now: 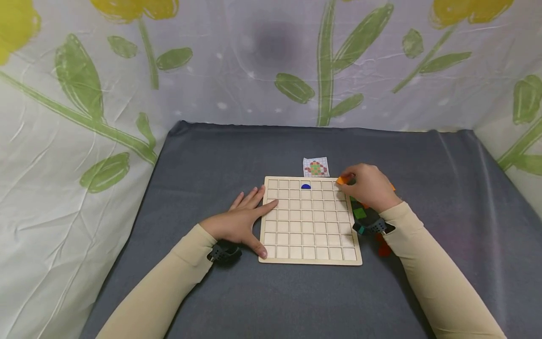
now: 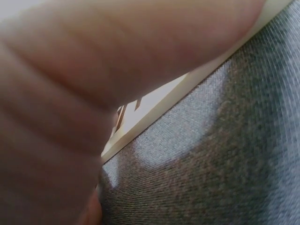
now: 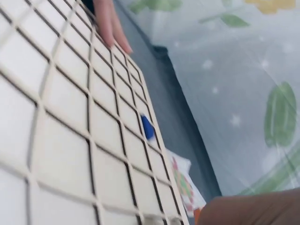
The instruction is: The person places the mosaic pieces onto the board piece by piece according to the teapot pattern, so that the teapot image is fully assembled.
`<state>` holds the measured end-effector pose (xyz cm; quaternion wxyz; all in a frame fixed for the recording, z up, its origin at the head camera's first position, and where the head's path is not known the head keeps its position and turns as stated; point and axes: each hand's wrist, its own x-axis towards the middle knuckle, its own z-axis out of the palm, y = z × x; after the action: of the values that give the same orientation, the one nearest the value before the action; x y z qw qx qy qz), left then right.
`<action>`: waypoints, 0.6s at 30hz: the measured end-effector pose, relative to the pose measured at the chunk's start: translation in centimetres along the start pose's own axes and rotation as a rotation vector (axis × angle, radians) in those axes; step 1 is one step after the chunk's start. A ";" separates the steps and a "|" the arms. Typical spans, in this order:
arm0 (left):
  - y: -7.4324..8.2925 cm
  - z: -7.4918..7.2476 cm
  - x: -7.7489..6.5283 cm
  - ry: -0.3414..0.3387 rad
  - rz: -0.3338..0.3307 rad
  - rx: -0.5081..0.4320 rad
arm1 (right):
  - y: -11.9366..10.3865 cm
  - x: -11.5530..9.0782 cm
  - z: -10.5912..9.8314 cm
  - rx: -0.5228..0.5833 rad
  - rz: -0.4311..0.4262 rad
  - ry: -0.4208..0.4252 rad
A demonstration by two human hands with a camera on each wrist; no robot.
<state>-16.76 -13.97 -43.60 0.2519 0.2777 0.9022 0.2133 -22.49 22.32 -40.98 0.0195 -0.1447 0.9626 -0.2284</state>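
A pale wooden grid board (image 1: 309, 226) lies flat on the dark cloth. One blue half-round piece (image 1: 306, 186) sits in a cell of its top row, also visible in the right wrist view as a blue piece (image 3: 147, 126). My left hand (image 1: 237, 221) rests along the board's left edge, fingers spread; its thumb (image 2: 140, 42) covers much of the left wrist view. Over the board's top right corner, my right hand (image 1: 368, 186) pinches a small orange piece (image 1: 342, 180) between thumb and fingers. In the right wrist view only a bit of that orange piece (image 3: 197, 214) shows.
Behind the board lies a small paper card (image 1: 315, 167) with a coloured grid pattern. Right of the board, partly under my right hand and wrist, are loose green pieces (image 1: 359, 213) and red pieces (image 1: 384, 247). A flower-patterned curtain (image 1: 237, 61) stands behind the table.
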 end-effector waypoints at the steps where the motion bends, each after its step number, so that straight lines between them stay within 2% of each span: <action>1: 0.0 0.0 -0.1 0.000 0.000 -0.002 | -0.3 0.0 0.2 0.007 -0.022 -0.004; 9: -0.1 -0.2 -0.6 0.000 -0.002 -0.019 | -2.8 0.4 2.0 0.056 -0.127 -0.046; 18: 0.0 -0.3 -0.2 -0.017 -0.005 -0.008 | -4.8 0.2 3.6 0.033 -0.302 -0.052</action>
<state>-16.76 -14.13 -43.29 0.2611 0.2765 0.8998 0.2139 -21.00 16.66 -42.06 0.0123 -0.2933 0.9251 -0.2408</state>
